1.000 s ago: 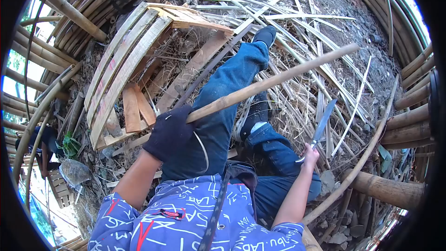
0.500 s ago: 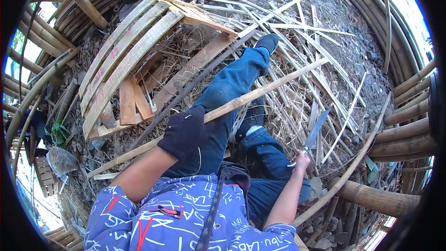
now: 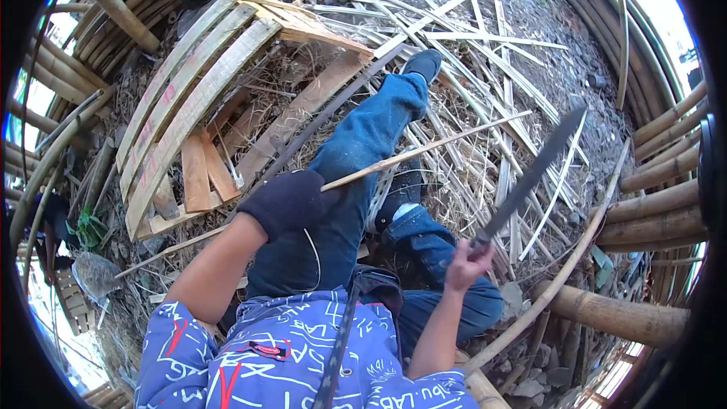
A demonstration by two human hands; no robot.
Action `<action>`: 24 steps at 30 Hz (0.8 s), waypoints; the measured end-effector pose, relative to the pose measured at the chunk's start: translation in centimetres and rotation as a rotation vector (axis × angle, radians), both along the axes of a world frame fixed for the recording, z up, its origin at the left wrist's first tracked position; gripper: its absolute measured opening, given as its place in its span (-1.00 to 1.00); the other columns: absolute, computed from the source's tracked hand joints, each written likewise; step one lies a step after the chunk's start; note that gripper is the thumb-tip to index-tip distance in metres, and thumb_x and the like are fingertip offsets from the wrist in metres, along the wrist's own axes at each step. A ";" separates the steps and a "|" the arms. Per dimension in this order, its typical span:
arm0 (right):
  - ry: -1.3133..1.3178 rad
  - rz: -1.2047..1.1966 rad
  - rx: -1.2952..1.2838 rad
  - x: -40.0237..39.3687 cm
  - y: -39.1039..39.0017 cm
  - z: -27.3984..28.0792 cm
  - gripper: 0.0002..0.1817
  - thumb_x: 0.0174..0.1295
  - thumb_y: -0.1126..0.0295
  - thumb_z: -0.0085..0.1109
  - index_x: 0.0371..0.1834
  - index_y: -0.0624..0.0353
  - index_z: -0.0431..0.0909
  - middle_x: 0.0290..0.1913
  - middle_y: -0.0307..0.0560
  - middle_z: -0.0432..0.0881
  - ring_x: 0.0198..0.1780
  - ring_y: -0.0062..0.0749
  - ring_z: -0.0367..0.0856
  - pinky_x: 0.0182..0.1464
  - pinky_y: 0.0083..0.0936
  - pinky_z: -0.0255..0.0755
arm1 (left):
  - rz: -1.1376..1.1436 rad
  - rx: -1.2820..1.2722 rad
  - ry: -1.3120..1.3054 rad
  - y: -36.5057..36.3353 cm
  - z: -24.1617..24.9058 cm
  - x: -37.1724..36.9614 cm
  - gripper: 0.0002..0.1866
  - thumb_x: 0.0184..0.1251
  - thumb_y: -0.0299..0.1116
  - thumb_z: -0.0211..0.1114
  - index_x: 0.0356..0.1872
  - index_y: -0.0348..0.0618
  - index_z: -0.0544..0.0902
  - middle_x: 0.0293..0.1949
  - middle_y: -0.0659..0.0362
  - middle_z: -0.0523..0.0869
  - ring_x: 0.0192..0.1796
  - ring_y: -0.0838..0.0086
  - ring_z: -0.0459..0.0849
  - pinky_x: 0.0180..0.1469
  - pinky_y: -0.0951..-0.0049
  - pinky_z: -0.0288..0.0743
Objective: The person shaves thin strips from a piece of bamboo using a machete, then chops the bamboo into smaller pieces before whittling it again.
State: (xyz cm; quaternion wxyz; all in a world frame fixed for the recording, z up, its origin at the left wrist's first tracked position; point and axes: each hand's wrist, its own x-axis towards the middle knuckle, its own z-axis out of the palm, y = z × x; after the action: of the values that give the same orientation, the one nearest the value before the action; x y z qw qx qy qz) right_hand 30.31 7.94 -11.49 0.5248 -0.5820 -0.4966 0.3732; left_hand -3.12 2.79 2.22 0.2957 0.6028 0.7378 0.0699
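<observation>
My left hand [image 3: 286, 203], in a dark glove, is closed around a long bamboo strip [image 3: 424, 148]. The strip slants across my thigh, its far end reaching up to the right and its near end down to the left past my wrist. My bare right hand [image 3: 467, 266] grips the handle of a machete [image 3: 534, 174]. Its broad dark blade points up and to the right, apart from the strip. Both my legs, in blue jeans [image 3: 363, 144], stretch out beneath the strip.
Left of my leg lies a wooden slatted crate [image 3: 185, 98]. Split bamboo strips [image 3: 492, 38] litter the ground ahead. Stacked bamboo poles [image 3: 659, 212] stand at the right, with a thick pole [image 3: 606, 314] jutting in near my right side.
The machete has swung up and toward the camera, its blade now showing larger. The bamboo strip has turned in my left hand and now shows a narrower edge.
</observation>
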 end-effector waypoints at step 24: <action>-0.266 0.418 0.148 -12.7 3.2 4.8 -0.78 -0.03 0.50 0.27 -0.29 0.21 0.49 -0.56 -0.01 0.60 -0.53 -0.26 0.66 -0.45 -0.44 0.47 | 0.161 0.047 0.062 0.6 0.8 2.5 -0.55 0.29 -0.05 0.08 -0.57 -0.23 0.63 -0.54 -0.16 0.64 -0.41 -0.05 0.67 -0.29 0.06 0.55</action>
State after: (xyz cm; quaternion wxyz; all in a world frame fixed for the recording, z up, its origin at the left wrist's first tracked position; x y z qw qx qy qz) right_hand 17.59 11.12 -6.72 0.4076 -0.4705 -0.6967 0.3565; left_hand -0.58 3.36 2.98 0.2519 0.5503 0.7907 0.0920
